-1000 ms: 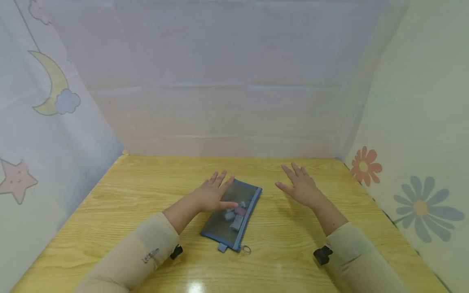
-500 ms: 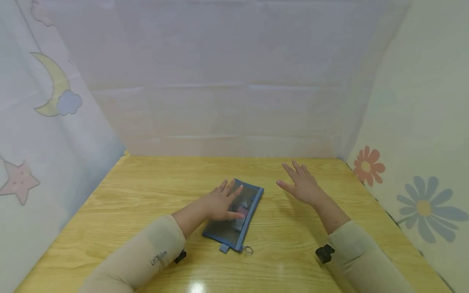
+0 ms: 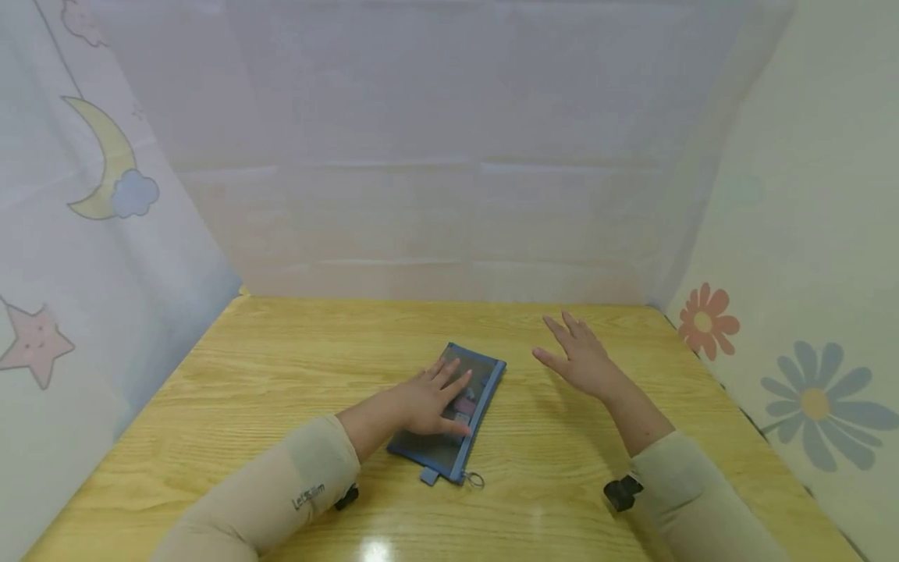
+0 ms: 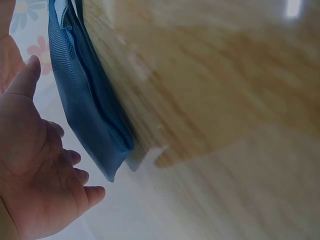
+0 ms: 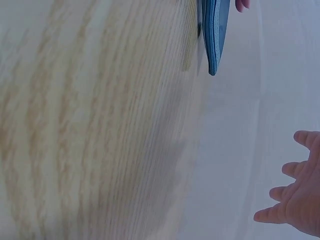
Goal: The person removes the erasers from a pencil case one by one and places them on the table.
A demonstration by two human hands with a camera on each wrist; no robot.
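A blue-edged zip pouch (image 3: 431, 450) with a see-through mesh face lies aslant on the table. Small pale and pink pieces (image 3: 465, 405) show through the mesh, partly covered by the left hand. That left hand (image 3: 424, 407) is held palm down over the pouch with fingers spread. In the left wrist view a gap shows between the hand (image 4: 40, 165) and the pouch (image 4: 85, 95). To the right of the pouch, the right hand (image 3: 581, 365) hovers above the table with straight, spread fingers, holding nothing. A metal ring (image 3: 474, 480) hangs from the zip at the pouch's near end.
The wood-grain table (image 3: 295, 336) is bounded by a pale back wall (image 3: 435, 218) and two side walls with printed drawings. A small black device (image 3: 622, 493) sits under the right wrist, and another (image 3: 347, 497) under the left.
The left hand has moved a little right and nearer the person, further over the pouch. The right hand has stayed almost still, and the pouch lies as before.
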